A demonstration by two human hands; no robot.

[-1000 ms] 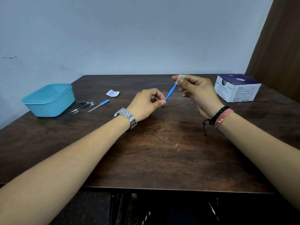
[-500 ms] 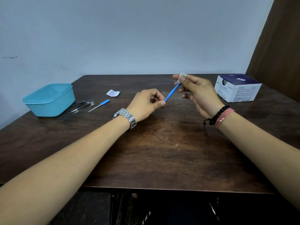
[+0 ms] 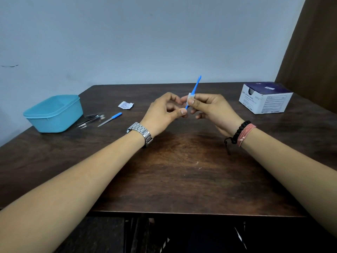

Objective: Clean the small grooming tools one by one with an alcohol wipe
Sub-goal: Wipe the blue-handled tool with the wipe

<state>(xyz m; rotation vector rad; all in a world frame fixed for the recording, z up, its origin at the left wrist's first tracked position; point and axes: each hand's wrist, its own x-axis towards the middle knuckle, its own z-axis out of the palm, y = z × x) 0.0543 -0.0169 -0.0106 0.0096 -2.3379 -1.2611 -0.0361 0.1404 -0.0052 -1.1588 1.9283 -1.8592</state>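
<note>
A thin blue tool (image 3: 196, 85) stands almost upright above the middle of the dark wooden table (image 3: 182, 170). My left hand (image 3: 164, 112) pinches its lower end. My right hand (image 3: 211, 110) pinches a small white alcohol wipe (image 3: 190, 97) folded around the lower part of the tool's shaft. The tool's upper half sticks out above both hands. On the left of the table lie a nail file with a blue handle (image 3: 110, 119), tweezers (image 3: 89, 122) and a nail clipper (image 3: 94, 115).
A light blue plastic tub (image 3: 54, 114) stands at the table's left edge beside the loose tools. A torn wipe wrapper (image 3: 125, 105) lies behind the file. A white and navy box of alcohol swabs (image 3: 264, 99) sits at the far right. A wall runs behind the table.
My right hand with the wipe has slid down the tool from its top end toward my left hand. The tool has swung from slanted to nearly upright, and its upper half now shows.
</note>
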